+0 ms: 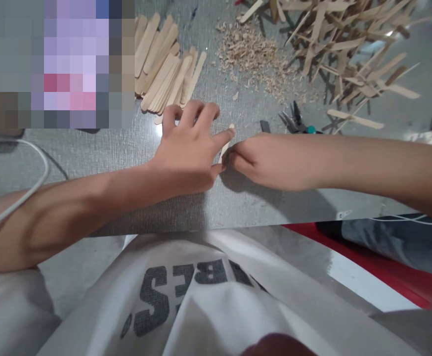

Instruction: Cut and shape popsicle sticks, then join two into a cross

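A wooden craft stick (227,142) lies on the grey table between my hands, slanting up to the right. My left hand (192,143) holds it with the forefinger near its far end and the thumb by its near end; the other fingers are arched over the table. My right hand (262,158) is closed at the stick's near right side. Its fingertips are curled under, so what they grip is hidden. Just beyond the right hand lie a small dark flat piece (265,126) and pliers (295,118) with a bit of green on them.
Beyond my left hand lies a stack of craft sticks (167,74). Wood shavings (255,54) are heaped at the back middle. Many cut or crossed sticks (349,44) pile up at the back right. A white cable (40,153) crosses my left forearm. The table's front edge runs before my lap.
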Action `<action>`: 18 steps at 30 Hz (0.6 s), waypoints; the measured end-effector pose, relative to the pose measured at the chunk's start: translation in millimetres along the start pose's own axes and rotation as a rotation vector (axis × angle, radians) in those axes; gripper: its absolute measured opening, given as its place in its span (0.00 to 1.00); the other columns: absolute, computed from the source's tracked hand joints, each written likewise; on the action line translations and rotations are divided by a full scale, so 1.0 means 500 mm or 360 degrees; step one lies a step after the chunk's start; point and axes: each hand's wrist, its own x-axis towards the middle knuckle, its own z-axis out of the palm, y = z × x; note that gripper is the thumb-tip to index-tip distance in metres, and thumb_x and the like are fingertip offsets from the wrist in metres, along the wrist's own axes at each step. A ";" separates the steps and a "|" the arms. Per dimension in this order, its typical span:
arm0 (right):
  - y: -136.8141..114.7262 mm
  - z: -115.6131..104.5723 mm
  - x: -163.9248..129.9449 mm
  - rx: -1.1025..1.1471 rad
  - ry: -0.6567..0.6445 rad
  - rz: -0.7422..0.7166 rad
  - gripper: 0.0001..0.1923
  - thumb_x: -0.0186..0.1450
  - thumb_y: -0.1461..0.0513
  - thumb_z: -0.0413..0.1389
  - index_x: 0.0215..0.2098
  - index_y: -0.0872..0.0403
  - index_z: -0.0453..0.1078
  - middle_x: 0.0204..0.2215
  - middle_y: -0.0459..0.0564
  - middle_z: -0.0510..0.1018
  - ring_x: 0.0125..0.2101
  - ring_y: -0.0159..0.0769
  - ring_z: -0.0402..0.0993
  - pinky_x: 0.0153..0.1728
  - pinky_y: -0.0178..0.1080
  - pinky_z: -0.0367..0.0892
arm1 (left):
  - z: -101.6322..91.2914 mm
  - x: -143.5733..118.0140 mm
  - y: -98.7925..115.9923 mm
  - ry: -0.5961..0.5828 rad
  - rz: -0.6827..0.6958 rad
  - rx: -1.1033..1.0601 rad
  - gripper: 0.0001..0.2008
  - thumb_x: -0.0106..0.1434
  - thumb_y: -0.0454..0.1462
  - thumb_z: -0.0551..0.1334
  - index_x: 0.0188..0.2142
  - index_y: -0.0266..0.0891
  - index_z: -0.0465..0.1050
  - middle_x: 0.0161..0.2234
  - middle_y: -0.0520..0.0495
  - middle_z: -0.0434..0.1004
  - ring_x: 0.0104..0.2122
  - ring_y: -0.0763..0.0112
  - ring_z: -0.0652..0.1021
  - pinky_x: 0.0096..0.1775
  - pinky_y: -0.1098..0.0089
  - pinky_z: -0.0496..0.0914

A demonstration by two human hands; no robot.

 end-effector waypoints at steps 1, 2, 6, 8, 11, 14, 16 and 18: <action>0.002 0.006 -0.002 0.0044 0.0016 0.0020 0.19 0.81 0.62 0.48 0.31 0.48 0.69 0.23 0.48 0.74 0.24 0.41 0.67 0.36 0.46 0.60 | -0.003 0.001 0.001 0.0003 -0.0005 -0.0003 0.24 0.81 0.45 0.68 0.73 0.49 0.77 0.79 0.35 0.71 0.77 0.33 0.68 0.73 0.31 0.61; 0.006 0.014 -0.004 0.0083 0.0051 0.0019 0.20 0.82 0.61 0.46 0.33 0.49 0.70 0.24 0.49 0.75 0.26 0.42 0.69 0.36 0.45 0.60 | -0.004 0.003 0.002 0.0001 -0.0016 -0.0005 0.24 0.80 0.45 0.70 0.72 0.49 0.78 0.79 0.36 0.71 0.77 0.32 0.68 0.73 0.31 0.61; 0.029 0.059 -0.013 0.0241 0.0349 -0.0059 0.21 0.84 0.56 0.44 0.38 0.50 0.72 0.27 0.50 0.77 0.28 0.41 0.69 0.37 0.44 0.58 | 0.002 0.011 -0.001 -0.0054 -0.0059 0.0035 0.32 0.72 0.46 0.78 0.73 0.50 0.79 0.78 0.34 0.71 0.76 0.29 0.68 0.71 0.32 0.60; 0.040 0.071 -0.016 0.0313 0.0433 -0.0089 0.21 0.84 0.55 0.44 0.38 0.50 0.72 0.28 0.50 0.78 0.28 0.41 0.70 0.38 0.44 0.58 | 0.009 0.012 -0.008 -0.0038 -0.0053 0.0043 0.33 0.73 0.50 0.78 0.73 0.51 0.79 0.78 0.34 0.71 0.76 0.29 0.67 0.70 0.32 0.59; 0.050 0.065 -0.016 0.0322 0.0406 -0.0049 0.22 0.84 0.56 0.44 0.37 0.50 0.73 0.27 0.50 0.78 0.28 0.42 0.71 0.38 0.44 0.59 | 0.020 0.009 -0.020 0.0059 -0.0019 -0.0010 0.31 0.75 0.59 0.73 0.72 0.55 0.80 0.76 0.36 0.72 0.74 0.29 0.67 0.70 0.31 0.59; 0.056 0.047 -0.008 0.0296 0.0361 -0.0012 0.22 0.84 0.55 0.46 0.35 0.49 0.75 0.25 0.49 0.76 0.26 0.42 0.70 0.36 0.44 0.59 | 0.024 0.005 -0.030 0.0128 0.0015 -0.0035 0.31 0.76 0.63 0.69 0.71 0.60 0.80 0.75 0.37 0.73 0.73 0.29 0.68 0.69 0.29 0.61; 0.062 0.039 -0.001 0.0314 0.0329 -0.0019 0.23 0.84 0.54 0.47 0.36 0.48 0.76 0.24 0.48 0.76 0.26 0.42 0.70 0.35 0.44 0.59 | 0.021 0.003 -0.032 0.0139 0.0030 -0.0014 0.30 0.75 0.61 0.70 0.72 0.61 0.79 0.74 0.37 0.74 0.72 0.29 0.69 0.69 0.29 0.62; 0.068 0.034 0.006 0.0354 0.0299 -0.0009 0.23 0.85 0.53 0.47 0.37 0.48 0.77 0.23 0.47 0.75 0.25 0.41 0.71 0.35 0.44 0.60 | 0.016 0.002 -0.031 0.0133 0.0035 0.0019 0.29 0.75 0.57 0.71 0.72 0.62 0.79 0.74 0.37 0.74 0.72 0.29 0.69 0.68 0.28 0.63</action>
